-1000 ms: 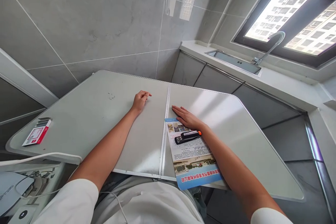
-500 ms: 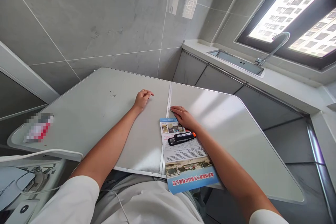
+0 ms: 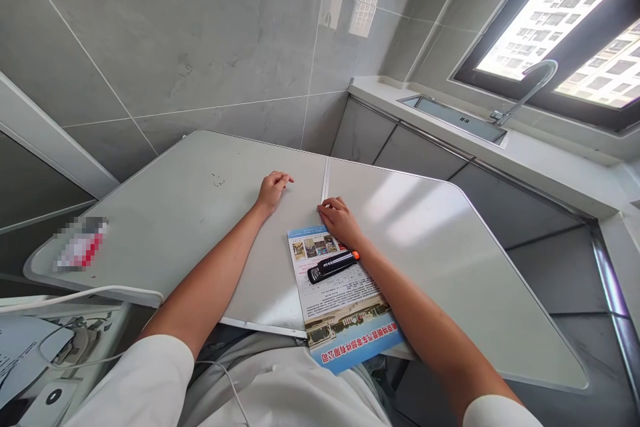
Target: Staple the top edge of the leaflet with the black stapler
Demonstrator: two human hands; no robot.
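Observation:
A printed leaflet [image 3: 340, 307] with a blue lower band lies on the white folding table [image 3: 440, 240], its near end hanging over the table's front edge. A black stapler [image 3: 332, 266] with an orange tip rests across it. My right hand [image 3: 339, 220] presses on the leaflet's far edge with the fingers curled down. My left hand [image 3: 273, 188] rests on the bare tabletop to the left of the table's centre seam, fingers loosely curled, holding nothing.
A small red and white box [image 3: 80, 248] lies near the table's left edge. A white cable [image 3: 80, 295] and devices sit below on the left. A sink [image 3: 450, 117] with a curved tap [image 3: 525, 90] stands at the back right under a window.
My right hand has slid the leaflet and stapler leftwards across the centre seam, and its fingers have gone from flat to curled. My left hand has stayed put.

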